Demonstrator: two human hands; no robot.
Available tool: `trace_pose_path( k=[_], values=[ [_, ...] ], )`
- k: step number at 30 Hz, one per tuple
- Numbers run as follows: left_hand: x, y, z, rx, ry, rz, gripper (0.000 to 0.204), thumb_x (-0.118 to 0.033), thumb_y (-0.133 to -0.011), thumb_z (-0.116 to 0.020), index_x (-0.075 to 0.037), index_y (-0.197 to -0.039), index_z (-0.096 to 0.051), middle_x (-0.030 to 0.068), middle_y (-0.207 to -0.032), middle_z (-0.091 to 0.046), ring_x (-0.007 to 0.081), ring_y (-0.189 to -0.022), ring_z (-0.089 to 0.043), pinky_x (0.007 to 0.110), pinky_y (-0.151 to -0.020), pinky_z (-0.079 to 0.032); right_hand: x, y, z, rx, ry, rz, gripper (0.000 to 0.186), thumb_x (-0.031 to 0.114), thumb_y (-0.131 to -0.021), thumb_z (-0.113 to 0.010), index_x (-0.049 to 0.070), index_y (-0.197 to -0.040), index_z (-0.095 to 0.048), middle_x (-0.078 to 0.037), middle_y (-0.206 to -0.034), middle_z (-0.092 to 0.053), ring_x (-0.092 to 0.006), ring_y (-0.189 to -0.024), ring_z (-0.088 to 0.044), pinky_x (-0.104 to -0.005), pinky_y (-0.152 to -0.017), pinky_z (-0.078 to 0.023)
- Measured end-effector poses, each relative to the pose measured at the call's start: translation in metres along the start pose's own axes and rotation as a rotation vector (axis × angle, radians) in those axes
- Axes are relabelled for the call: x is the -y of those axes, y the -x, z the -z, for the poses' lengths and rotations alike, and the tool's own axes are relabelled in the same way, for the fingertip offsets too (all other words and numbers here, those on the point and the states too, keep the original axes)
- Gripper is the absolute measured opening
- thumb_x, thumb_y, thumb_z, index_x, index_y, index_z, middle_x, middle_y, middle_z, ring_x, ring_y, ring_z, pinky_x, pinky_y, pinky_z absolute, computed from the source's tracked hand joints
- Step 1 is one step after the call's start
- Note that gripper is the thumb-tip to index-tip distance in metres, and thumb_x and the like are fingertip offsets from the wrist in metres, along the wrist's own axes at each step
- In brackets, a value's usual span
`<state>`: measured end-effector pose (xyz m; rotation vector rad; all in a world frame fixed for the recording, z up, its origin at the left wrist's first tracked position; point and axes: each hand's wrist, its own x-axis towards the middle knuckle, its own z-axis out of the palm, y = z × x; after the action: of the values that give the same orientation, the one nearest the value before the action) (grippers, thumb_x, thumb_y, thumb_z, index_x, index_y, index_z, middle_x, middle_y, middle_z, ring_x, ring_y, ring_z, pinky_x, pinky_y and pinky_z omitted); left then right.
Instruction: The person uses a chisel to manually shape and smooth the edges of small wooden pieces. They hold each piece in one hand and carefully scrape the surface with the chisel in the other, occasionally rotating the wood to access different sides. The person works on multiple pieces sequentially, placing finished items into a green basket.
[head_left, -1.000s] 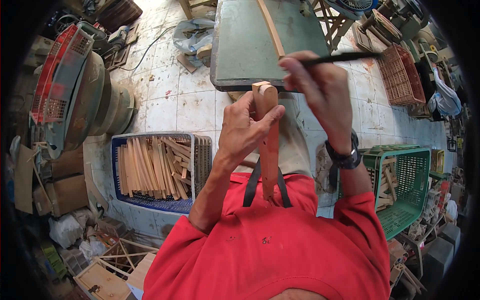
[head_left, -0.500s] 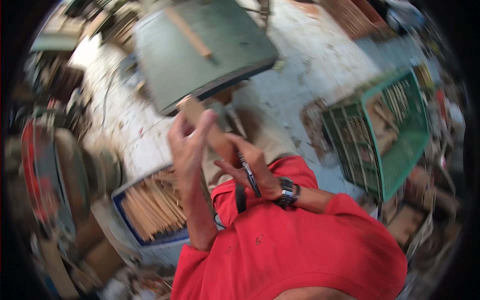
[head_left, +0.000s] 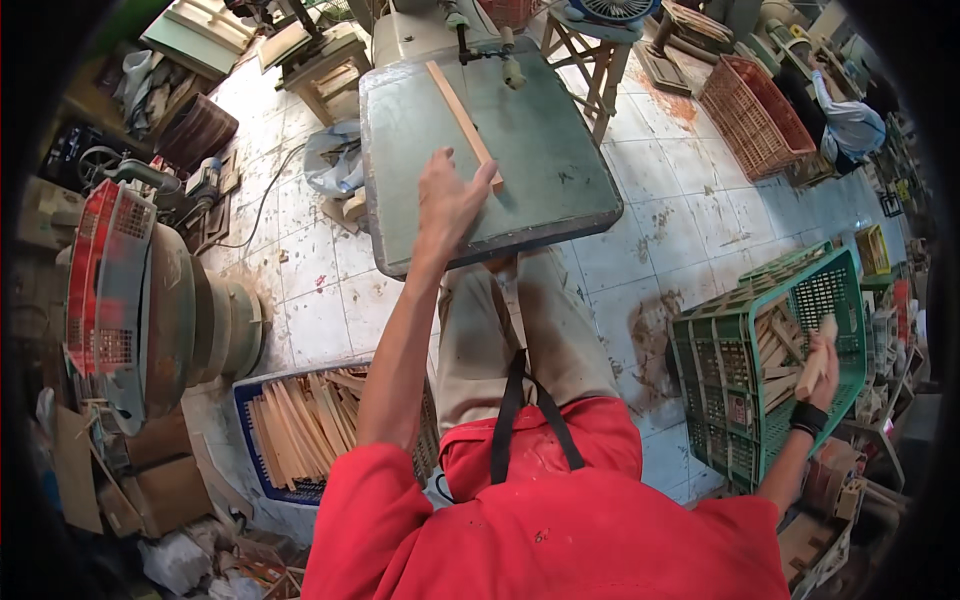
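Observation:
My left hand (head_left: 448, 200) is over the green-grey tabletop (head_left: 560, 200), thumb and fingers apart. Its thumb is at the near end of a long, pale wooden strip (head_left: 462, 120) that lies slantwise on that surface; whether they touch is hard to make out. Out to the right, my right hand (head_left: 826, 375) grips a short wooden block (head_left: 815, 362) above the open side of a green plastic crate (head_left: 757, 330). Several wooden pieces (head_left: 778, 350) lie inside this crate. A dark band circles my right wrist.
Left of my legs sits a blue basket (head_left: 268, 480) of wooden strips (head_left: 305, 415). A large machine with a red guard (head_left: 100, 270) stands farther left. Beyond the table are a fan (head_left: 612, 8) and a reddish-brown crate (head_left: 755, 115). A cable (head_left: 268, 195) trails over the tiled floor.
My hands have parted. The wooden block went from between them to the right with my right hand, over the green crate. My left hand reached forward to the strip. The black marker no longer shows.

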<state>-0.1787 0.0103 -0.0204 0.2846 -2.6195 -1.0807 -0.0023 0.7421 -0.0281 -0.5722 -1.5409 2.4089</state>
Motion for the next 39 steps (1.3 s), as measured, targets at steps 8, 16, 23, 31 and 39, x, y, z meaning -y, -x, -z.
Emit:
trace_pose_path(
  k=[8,16,23,31,39],
  values=[
    [0.023,-0.085,-0.038,0.154,-0.343,0.153,0.047,-0.033,-0.07,-0.079,0.007,-0.092,-0.068,0.0217,-0.088,-0.071,0.0316,-0.078,-0.072,0.042,-0.071,-0.057,-0.003,-0.042,0.009,-0.771,0.634,0.322,0.023,0.006,-0.085,-0.069,-0.014,-0.093,-0.061,-0.017,-0.082,-0.067,-0.0258,-0.064,-0.066,-0.0395,-0.059,-0.056],
    [0.06,-0.014,0.038,0.41,0.778,0.467,0.04,-0.001,-0.077,-0.06,0.007,-0.116,-0.055,0.0151,-0.106,-0.065,0.019,-0.083,-0.065,0.035,-0.06,-0.057,-0.039,-0.024,0.013,-0.845,1.462,0.669,0.015,0.004,-0.086,-0.06,-0.007,-0.088,-0.069,-0.018,-0.073,-0.066,-0.0297,-0.065,-0.063,-0.0431,-0.061,-0.05],
    [0.064,0.122,0.069,0.229,1.013,0.472,0.047,-0.007,-0.085,-0.058,-0.003,-0.13,-0.045,0.01,-0.097,-0.061,0.0121,-0.064,-0.059,0.022,-0.042,-0.047,-0.063,-0.043,0.052,-0.959,1.194,0.339,0.049,0.04,-0.094,-0.058,0.0,-0.066,-0.067,-0.01,-0.058,-0.065,-0.0193,-0.047,-0.063,-0.0343,-0.047,-0.049],
    [0.051,0.186,0.076,-0.035,0.677,0.398,0.031,-0.03,-0.101,-0.053,-0.006,-0.119,-0.047,0.008,-0.087,-0.058,0.0128,-0.056,-0.054,0.023,-0.04,-0.041,-0.059,-0.074,0.104,-0.893,0.95,0.227,0.039,0.034,-0.098,-0.057,-0.003,-0.089,-0.067,-0.013,-0.068,-0.069,-0.0179,-0.049,-0.064,-0.0281,-0.042,-0.048],
    [0.031,0.172,0.053,-0.121,0.842,0.254,0.036,-0.012,-0.097,-0.053,-0.001,-0.128,-0.038,0.0158,-0.109,-0.059,0.0154,-0.076,-0.058,0.025,-0.051,-0.049,-0.143,-0.152,0.001,-0.433,1.003,-0.034,0.026,0.019,-0.098,-0.056,-0.003,-0.094,-0.07,-0.013,-0.075,-0.069,-0.0246,-0.067,-0.07,-0.0337,-0.059,-0.058]
  ],
)
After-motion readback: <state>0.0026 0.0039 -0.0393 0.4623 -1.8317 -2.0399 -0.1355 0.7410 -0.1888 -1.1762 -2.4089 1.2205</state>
